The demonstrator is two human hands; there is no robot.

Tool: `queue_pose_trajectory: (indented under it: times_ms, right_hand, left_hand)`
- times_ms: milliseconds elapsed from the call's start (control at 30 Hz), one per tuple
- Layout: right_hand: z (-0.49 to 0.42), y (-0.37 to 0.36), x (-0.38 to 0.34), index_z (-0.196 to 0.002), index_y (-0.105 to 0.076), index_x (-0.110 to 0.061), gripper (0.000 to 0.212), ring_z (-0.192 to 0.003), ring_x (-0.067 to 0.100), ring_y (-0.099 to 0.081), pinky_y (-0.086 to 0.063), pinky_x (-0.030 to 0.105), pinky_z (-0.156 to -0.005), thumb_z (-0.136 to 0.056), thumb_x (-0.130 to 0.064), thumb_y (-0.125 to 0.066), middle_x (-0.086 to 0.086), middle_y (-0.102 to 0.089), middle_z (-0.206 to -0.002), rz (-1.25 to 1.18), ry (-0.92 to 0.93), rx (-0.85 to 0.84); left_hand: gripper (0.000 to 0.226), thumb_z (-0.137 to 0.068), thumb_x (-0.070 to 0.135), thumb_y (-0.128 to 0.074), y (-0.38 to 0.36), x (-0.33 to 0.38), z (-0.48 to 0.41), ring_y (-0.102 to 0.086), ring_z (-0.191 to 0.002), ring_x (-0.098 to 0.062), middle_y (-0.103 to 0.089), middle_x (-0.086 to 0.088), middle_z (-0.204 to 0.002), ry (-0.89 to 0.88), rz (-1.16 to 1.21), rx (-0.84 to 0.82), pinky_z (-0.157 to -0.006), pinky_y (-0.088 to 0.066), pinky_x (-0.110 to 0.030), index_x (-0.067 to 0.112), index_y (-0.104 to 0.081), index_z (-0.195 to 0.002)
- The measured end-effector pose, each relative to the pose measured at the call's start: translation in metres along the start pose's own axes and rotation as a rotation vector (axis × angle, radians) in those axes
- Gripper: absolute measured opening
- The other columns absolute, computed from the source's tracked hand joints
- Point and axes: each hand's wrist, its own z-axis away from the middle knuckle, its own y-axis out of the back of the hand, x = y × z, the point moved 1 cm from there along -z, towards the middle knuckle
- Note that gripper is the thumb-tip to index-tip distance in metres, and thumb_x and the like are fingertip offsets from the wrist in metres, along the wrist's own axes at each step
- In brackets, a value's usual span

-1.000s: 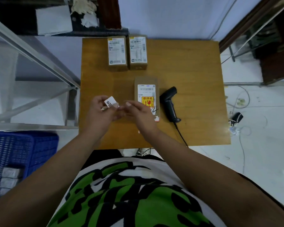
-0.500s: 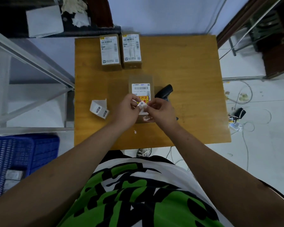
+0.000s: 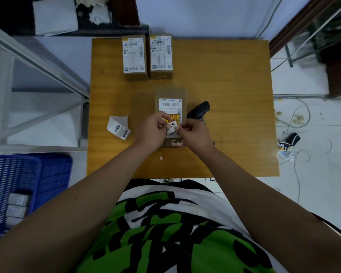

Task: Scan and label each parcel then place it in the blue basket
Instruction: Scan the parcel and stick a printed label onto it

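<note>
A brown parcel (image 3: 170, 94) with a barcode label and a yellow sticker lies in the middle of the wooden table (image 3: 234, 107). Over its near half, my left hand (image 3: 153, 131) and my right hand (image 3: 195, 134) pinch a small white printed label (image 3: 172, 127) between their fingertips. A strip of white labels (image 3: 118, 128) lies on the table to the left. The black scanner (image 3: 200, 111) rests right of the parcel, partly behind my right hand. Two more labelled parcels (image 3: 135, 56) (image 3: 161, 54) stand at the table's far edge. The blue basket (image 3: 18, 186) sits on the floor at the lower left.
Several wrapped parcels (image 3: 16, 207) lie inside the basket. A metal frame (image 3: 37, 62) runs along the table's left side. Cables and a small black device (image 3: 291, 138) lie on the floor to the right. A tiny white scrap (image 3: 161, 158) sits near the table's front edge.
The label strip left my left hand and now lies on the table at the left. Both hands moved right over the parcel, pinching one small label.
</note>
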Motion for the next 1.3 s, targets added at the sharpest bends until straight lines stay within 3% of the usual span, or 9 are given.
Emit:
queue_pose_trajectory:
  times_ms: [200,333,433,633,733,833,1000,1133,1300]
  right_hand:
    - [-0.002,-0.007,-0.001,-0.083,-0.07,-0.019,0.014,-0.078,0.021,-0.074,-0.066,0.05,-0.067,-0.096,-0.024,-0.071,0.001,-0.073,-0.082,-0.083,-0.116,0.06]
    - [-0.004,-0.01,-0.006,-0.078,-0.061,-0.022,0.02,-0.072,0.018,-0.07,-0.061,0.038,-0.064,-0.097,-0.025,-0.067,0.0,-0.069,-0.076,0.058,-0.104,0.081]
    - [-0.005,-0.005,-0.009,-0.076,-0.05,-0.019,0.032,-0.068,0.02,-0.068,-0.053,0.033,-0.055,-0.096,-0.033,-0.071,0.002,-0.062,-0.073,0.146,-0.114,0.067]
    - [0.004,0.007,-0.019,-0.144,-0.044,-0.014,0.065,-0.104,0.031,-0.072,-0.066,0.051,-0.077,-0.09,-0.023,-0.079,0.005,-0.062,-0.128,0.125,-0.151,-0.04]
    - [0.015,0.008,-0.029,-0.147,-0.046,-0.011,0.068,-0.104,0.028,-0.073,-0.066,0.045,-0.08,-0.088,-0.014,-0.08,0.006,-0.066,-0.125,0.177,-0.057,-0.112]
    - [0.032,0.009,-0.05,-0.149,-0.048,-0.013,0.07,-0.083,0.001,-0.069,-0.053,0.012,-0.065,-0.088,-0.019,-0.082,-0.004,-0.067,-0.102,0.238,0.109,-0.136]
    - [0.071,-0.028,-0.109,-0.153,-0.045,-0.027,0.08,-0.125,0.017,-0.055,-0.055,0.043,-0.102,-0.084,-0.042,-0.083,0.0,-0.051,-0.139,0.378,0.391,-0.212]
    - [0.106,-0.081,-0.155,-0.147,-0.051,-0.033,0.068,-0.123,0.008,-0.06,-0.055,0.038,-0.103,-0.087,-0.036,-0.081,-0.008,-0.063,-0.14,0.306,0.552,-0.451]
    - [0.16,-0.16,-0.201,-0.143,-0.055,-0.035,0.062,-0.119,0.005,-0.065,-0.055,0.032,-0.101,-0.088,-0.03,-0.082,-0.015,-0.07,-0.131,0.328,0.699,-0.667]
  left_hand:
    - [0.047,-0.09,0.035,-0.077,-0.002,-0.01,0.005,-0.062,-0.097,-0.015,-0.061,0.004,-0.111,0.075,-0.104,0.27,-0.077,-0.051,-0.034,0.026,-0.057,-0.131]
    - [0.075,-0.082,0.055,-0.08,-0.011,-0.018,0.004,-0.063,-0.113,-0.019,-0.061,-0.001,-0.131,0.193,-0.15,0.219,-0.083,-0.053,-0.035,0.021,-0.053,-0.143]
    - [0.06,-0.085,0.057,-0.076,-0.01,-0.02,0.005,-0.07,-0.109,-0.017,-0.072,0.006,-0.126,0.221,-0.063,0.142,-0.082,-0.056,-0.035,0.026,-0.062,-0.134]
    - [0.03,-0.101,0.046,-0.057,-0.005,-0.007,0.011,-0.066,-0.097,-0.018,-0.075,0.006,-0.119,0.267,-0.064,0.083,-0.084,-0.054,-0.036,0.033,-0.07,-0.124]
    - [0.032,-0.107,0.039,-0.048,0.005,-0.01,0.022,-0.06,-0.094,-0.017,-0.073,0.003,-0.121,0.26,-0.035,0.088,-0.067,-0.042,-0.029,0.027,-0.069,-0.127]
    - [0.039,-0.105,0.044,-0.051,0.033,-0.018,0.05,-0.065,-0.108,-0.018,-0.072,0.002,-0.127,0.246,0.121,0.213,-0.08,-0.053,-0.032,0.023,-0.067,-0.135]
    - [0.042,-0.101,0.034,-0.064,0.102,-0.035,0.128,-0.066,-0.115,-0.015,-0.069,0.009,-0.123,0.269,0.474,0.517,-0.101,-0.057,-0.045,0.032,-0.061,-0.143]
    - [0.042,-0.099,0.031,-0.068,0.151,-0.062,0.197,-0.068,-0.116,-0.012,-0.072,0.008,-0.127,0.234,0.587,0.691,-0.098,-0.058,-0.045,0.05,-0.06,-0.136]
    - [0.049,-0.101,0.031,-0.065,0.193,-0.108,0.281,-0.07,-0.106,-0.001,-0.074,0.007,-0.121,0.264,0.674,0.874,-0.087,-0.058,-0.03,0.042,-0.051,-0.146]
